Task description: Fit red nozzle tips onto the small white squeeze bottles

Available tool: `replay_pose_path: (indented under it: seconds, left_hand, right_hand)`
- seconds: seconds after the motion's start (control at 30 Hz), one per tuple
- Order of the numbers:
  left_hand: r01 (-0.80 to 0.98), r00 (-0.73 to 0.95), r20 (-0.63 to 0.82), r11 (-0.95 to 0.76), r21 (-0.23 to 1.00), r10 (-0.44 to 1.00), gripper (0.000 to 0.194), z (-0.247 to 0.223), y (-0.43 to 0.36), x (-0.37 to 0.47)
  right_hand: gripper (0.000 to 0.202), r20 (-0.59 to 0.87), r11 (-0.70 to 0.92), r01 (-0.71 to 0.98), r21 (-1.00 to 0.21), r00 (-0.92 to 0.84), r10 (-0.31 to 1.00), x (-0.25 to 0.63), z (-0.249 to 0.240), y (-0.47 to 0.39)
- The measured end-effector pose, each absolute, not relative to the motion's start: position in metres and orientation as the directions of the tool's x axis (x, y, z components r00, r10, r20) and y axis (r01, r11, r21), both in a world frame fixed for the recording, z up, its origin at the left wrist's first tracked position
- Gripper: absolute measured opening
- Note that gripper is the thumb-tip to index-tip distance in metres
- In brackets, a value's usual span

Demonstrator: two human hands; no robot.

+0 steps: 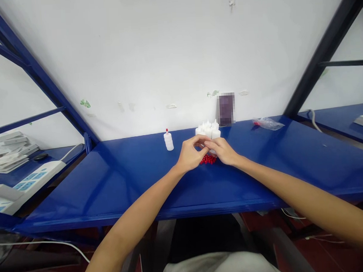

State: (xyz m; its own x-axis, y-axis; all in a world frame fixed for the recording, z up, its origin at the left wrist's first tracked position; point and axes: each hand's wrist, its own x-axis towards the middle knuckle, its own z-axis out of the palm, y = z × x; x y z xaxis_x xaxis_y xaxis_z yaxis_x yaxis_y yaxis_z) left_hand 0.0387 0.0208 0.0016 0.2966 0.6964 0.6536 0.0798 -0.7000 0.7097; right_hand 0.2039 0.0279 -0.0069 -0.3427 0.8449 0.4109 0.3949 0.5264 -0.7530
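Note:
My left hand [192, 153] and my right hand [223, 150] meet above the middle of the blue table, fingertips together. Both are closed, the left with thumb and fingers curved into a ring. A bit of white shows beneath the fingertips, but the fingers cover what they grip. Right below lies a pile of small red caps [208, 159], partly hidden by the hands. Just behind stands a cluster of white squeeze bottles [210, 129] with pointed tips. To the left, a white bottle with a red cap [168, 141] stands apart.
The blue table [126, 174] runs up to a white wall. A clear plastic bag [269, 123] with something red in it lies at the back right. A blurred dark rectangle [226, 108] leans on the wall. Power strips [33, 180] and white boxes [12, 145] are at the left.

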Motion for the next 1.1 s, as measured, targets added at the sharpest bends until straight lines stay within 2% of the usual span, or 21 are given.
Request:
replay_pose_path:
  seconds: [0.17, 0.33, 0.43, 0.5, 0.53, 0.57, 0.63, 0.7, 0.77, 0.97, 1.03, 1.1]
  left_hand:
    - [0.157, 0.313, 0.626, -0.689, 0.708, 0.714, 0.021, -0.003, 0.017, 0.041]
    - [0.184, 0.306, 0.566, -0.631, 0.754, 0.766, 0.015, -0.006, 0.02, 0.041]
    - [0.153, 0.298, 0.528, -0.586, 0.796, 0.795, 0.019, -0.001, 0.028, 0.03]
    - [0.215, 0.237, 0.484, -0.531, 0.819, 0.842, 0.022, 0.004, 0.035, 0.013]
    - [0.305, 0.192, 0.455, -0.494, 0.814, 0.869, 0.023, 0.006, 0.039, 0.002]
    - [0.444, 0.155, 0.432, -0.453, 0.773, 0.888, 0.023, 0.008, 0.043, -0.009]
    - [0.75, 0.197, 0.371, -0.383, 0.54, 0.908, 0.018, 0.007, 0.05, -0.03]
    - [0.828, 0.203, 0.338, -0.345, 0.442, 0.919, 0.013, 0.003, 0.054, -0.044]
    - [0.863, 0.19, 0.33, -0.318, 0.393, 0.925, 0.015, -0.003, 0.055, -0.049]
    - [0.913, 0.161, 0.355, -0.276, 0.302, 0.921, 0.038, -0.005, 0.047, -0.042]
    - [0.877, 0.28, 0.347, -0.386, 0.288, 0.895, 0.036, -0.001, 0.041, -0.037]
    - [0.786, 0.477, 0.302, -0.554, 0.275, 0.826, 0.03, 0.003, 0.036, -0.033]
  right_hand:
    - [0.042, 0.46, 0.568, 0.415, -0.711, -0.336, 0.822, 0.205, -0.006, 0.029]
    - [0.054, 0.458, 0.57, 0.438, -0.695, -0.342, 0.821, 0.204, -0.005, 0.027]
    - [0.058, 0.437, 0.523, 0.471, -0.71, -0.287, 0.852, 0.204, -0.006, 0.028]
    - [0.053, 0.427, 0.485, 0.488, -0.726, -0.233, 0.874, 0.206, -0.007, 0.03]
    - [0.049, 0.423, 0.475, 0.492, -0.73, -0.22, 0.879, 0.207, -0.007, 0.031]
    - [0.043, 0.421, 0.471, 0.494, -0.731, -0.217, 0.881, 0.208, -0.008, 0.033]
    - [0.034, 0.41, 0.466, 0.496, -0.733, -0.224, 0.884, 0.211, -0.008, 0.035]
    - [0.029, 0.385, 0.441, 0.522, -0.73, -0.22, 0.896, 0.213, -0.008, 0.035]
    - [0.029, 0.357, 0.423, 0.56, -0.713, -0.231, 0.905, 0.214, -0.009, 0.036]
    - [0.036, 0.338, 0.434, 0.559, -0.706, -0.273, 0.901, 0.216, -0.015, 0.037]
    - [0.035, 0.349, 0.438, 0.556, -0.706, -0.265, 0.899, 0.216, -0.017, 0.037]
    - [0.034, 0.371, 0.451, 0.527, -0.72, -0.257, 0.892, 0.216, -0.018, 0.037]
